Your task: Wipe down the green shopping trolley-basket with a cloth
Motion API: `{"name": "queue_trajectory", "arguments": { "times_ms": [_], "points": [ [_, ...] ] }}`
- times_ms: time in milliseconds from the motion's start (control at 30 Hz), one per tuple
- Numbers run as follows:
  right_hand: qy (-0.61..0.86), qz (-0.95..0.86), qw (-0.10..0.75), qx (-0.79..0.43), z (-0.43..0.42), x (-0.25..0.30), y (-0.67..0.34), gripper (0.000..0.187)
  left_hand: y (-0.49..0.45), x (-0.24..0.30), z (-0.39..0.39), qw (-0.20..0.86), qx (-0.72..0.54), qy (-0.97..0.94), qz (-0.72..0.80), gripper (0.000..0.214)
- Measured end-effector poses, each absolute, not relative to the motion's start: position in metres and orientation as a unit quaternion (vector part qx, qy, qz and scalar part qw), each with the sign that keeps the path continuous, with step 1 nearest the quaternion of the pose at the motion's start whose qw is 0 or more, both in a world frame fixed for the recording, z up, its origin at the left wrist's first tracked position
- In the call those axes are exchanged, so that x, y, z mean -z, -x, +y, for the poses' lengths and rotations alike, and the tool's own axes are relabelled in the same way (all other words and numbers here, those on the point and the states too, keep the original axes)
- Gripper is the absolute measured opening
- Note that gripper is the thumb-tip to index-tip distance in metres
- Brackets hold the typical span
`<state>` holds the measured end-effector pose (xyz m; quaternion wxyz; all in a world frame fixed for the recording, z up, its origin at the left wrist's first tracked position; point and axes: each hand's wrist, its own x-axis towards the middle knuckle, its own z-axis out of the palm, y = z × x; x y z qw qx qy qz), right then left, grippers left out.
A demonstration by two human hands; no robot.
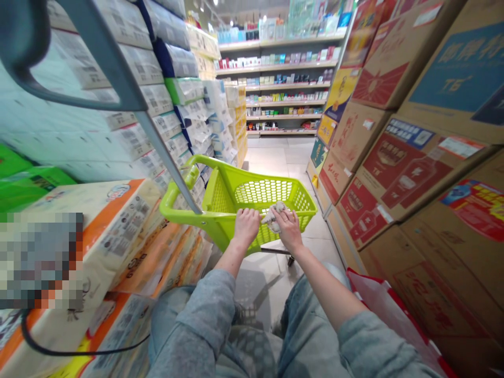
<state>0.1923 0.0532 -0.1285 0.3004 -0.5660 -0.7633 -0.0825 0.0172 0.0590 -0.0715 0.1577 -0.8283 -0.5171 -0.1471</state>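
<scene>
L hand (pixel 247 227) & R hand (pixel 286 228) grip rim of lime-green shopping cart (pixel 220 194), fingers (pixel 252 213) curled narrow over it; crumpled white item (pixel 273 216) pressed under R hand. Cart sits in tight aisle: toilet-roll packs (pixel 118 226) close on L, cardboard cartons (pixel 409 173) on R, red-&-white bag (pixel 388 315) by R leg, stocked shelves (pixel 275 84) far ahead.

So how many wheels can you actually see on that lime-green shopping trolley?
1. One small dark caster shows under the lime-green shopping trolley, toward the right of its underside. Any other wheels may be hidden beneath the basket.
</scene>
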Motion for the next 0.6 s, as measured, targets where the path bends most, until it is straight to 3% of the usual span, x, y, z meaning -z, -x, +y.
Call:
{"name": "queue_trajectory", "arguments": {
  "times_ms": [200,600],
  "points": [
    [0.577,-0.777,0.223,0.119,0.069,0.132,-0.259,0.040,0.001,0.066,0.057,0.186,0.116,0.845,-0.487,0.025],
    [0.576,-0.797,0.109,0.146,0.089,0.123,-0.287,0.025,0.077,0.023,0.047,0.227,0.060,0.807,-0.542,0.021]
  ]
}}
